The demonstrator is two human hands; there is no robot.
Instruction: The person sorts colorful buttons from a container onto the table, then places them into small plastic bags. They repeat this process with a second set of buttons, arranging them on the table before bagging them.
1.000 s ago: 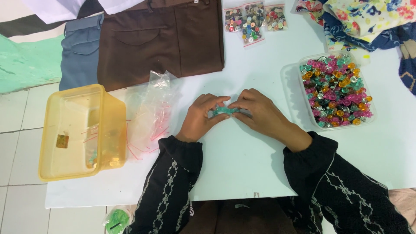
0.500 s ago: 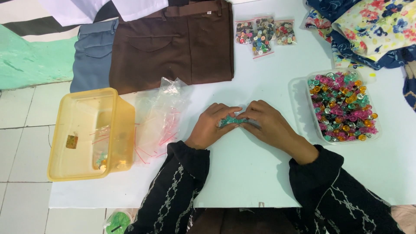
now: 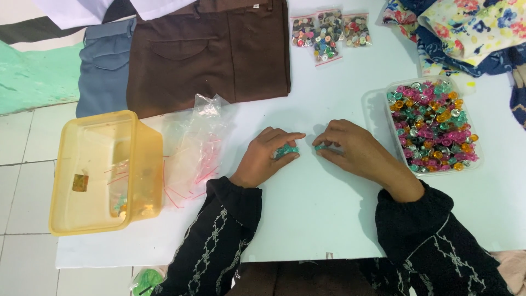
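Teal buttons (image 3: 286, 151) lie in a small cluster on the white tabletop (image 3: 307, 219), under the curled fingers of the left hand (image 3: 266, 156); a second, smaller teal piece (image 3: 319, 147) sits at the fingertips of the right hand (image 3: 356, 149); half a second ago both hands met over one teal clump at the middle of the tabletop, and now they stand a little apart, with bare white surface showing between them; the clump, by the look of it, has been split in two. The left fingers are bent over their share, thumb beneath and fingertips on top, closed loosely on the teal pieces; the right fingers are drawn together and pinch the lone piece against the tabletop. My reading is that the sorting is in its counting or dividing stage, one piece being drawn off from the rest.

To the right, near the right wrist, stands a clear tray (image 3: 476, 164) heaped with pink, teal and orange buttons; to the left lie a heap of small clear bags (image 3: 194, 145) with red strips and a yellow tub (image 3: 98, 175); three filled bags of mixed buttons (image 3: 329, 33) lie at the far edge, beside brown trousers (image 3: 213, 49); flowered cloth (image 3: 466, 27) is bunched at the far right.
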